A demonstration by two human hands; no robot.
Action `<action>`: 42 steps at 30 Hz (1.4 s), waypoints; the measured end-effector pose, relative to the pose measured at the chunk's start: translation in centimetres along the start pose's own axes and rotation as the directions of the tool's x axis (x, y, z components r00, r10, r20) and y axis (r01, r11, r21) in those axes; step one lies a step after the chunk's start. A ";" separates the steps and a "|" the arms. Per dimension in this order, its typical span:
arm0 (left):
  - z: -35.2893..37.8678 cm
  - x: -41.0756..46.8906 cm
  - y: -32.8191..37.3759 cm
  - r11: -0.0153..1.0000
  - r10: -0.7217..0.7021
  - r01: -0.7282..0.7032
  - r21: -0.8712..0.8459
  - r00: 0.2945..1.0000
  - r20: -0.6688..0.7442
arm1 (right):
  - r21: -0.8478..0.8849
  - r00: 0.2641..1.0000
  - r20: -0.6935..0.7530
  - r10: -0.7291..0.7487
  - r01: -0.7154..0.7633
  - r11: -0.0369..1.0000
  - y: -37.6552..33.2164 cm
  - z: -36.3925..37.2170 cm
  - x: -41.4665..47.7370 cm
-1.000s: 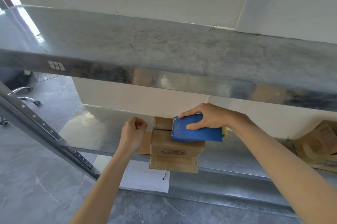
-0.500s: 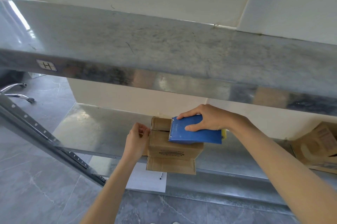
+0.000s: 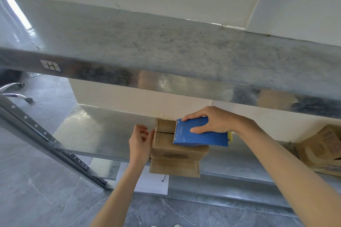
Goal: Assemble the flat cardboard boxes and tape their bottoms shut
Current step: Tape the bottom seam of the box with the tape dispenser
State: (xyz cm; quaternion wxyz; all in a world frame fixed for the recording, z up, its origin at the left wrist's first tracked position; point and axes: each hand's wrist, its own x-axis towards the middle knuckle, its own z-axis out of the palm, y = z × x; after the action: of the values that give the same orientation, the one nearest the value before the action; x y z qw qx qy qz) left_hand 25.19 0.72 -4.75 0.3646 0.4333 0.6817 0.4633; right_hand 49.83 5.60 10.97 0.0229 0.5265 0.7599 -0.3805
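A small brown cardboard box [image 3: 176, 152] stands on the lower metal shelf [image 3: 88, 130], its two bottom flaps folded shut on top with a seam between them and one flap hanging over the shelf's front edge. My right hand [image 3: 212, 122] grips a blue tape dispenser [image 3: 200, 134] that lies on the box's top, toothed edge at the seam. My left hand [image 3: 140, 142] presses against the box's left side, fingers loosely spread.
A wide upper metal shelf [image 3: 166, 51] spans the view above the hands. More cardboard boxes [image 3: 321, 150] sit at the right on the lower shelf. A slanted metal rail [image 3: 46, 140] runs at left. A white paper sheet [image 3: 153, 182] lies on the grey floor.
My left hand moved from the box's far left flap to its left side, folding that flap in. The dispenser stayed on the box's top.
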 end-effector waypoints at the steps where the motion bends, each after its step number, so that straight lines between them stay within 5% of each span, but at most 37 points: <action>1: 0.1 0.0 -0.1 1.000 0.010 -0.010 0.010 1.000 0.006 | -0.003 1.000 -0.002 0.001 -0.001 1.000 0.0 0.0 0.0; 7: -1.6 0.2 -0.2 0.992 0.049 -0.051 0.118 0.999 0.022 | -0.006 1.000 0.001 0.002 -0.002 1.000 -0.1 0.0 -0.1; 11: -2.8 0.7 2.3 0.967 0.228 -0.230 0.108 0.973 0.029 | 0.000 1.000 -0.005 -0.009 0.009 1.000 -0.1 0.0 -0.1; 15: -1.3 -0.4 4.1 0.890 0.402 -0.423 0.168 0.904 0.147 | 0.016 1.000 -0.001 -0.023 0.023 1.000 -0.2 0.0 -0.2; 21: 1.2 -1.5 3.1 0.782 0.443 -0.569 0.254 0.794 0.416 | -0.003 0.999 -0.009 -0.040 0.040 0.999 -0.2 -0.3 -0.5; 28: 0.4 -0.7 2.7 0.751 0.434 -0.614 0.242 0.736 0.520 | -0.028 0.999 -0.003 -0.054 0.054 0.998 -0.3 -0.3 -0.6; 42: 0.7 0.1 2.1 0.773 0.430 -0.602 0.199 0.728 0.533 | 0.008 0.996 0.061 -0.064 0.063 0.998 0.6 -0.8 -1.8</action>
State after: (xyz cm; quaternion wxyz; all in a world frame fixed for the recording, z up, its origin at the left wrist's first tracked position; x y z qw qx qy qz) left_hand 26.29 1.45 -2.97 0.2831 0.7637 0.4972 0.2989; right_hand 51.43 4.79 11.92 0.0325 0.4902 0.7741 -0.3993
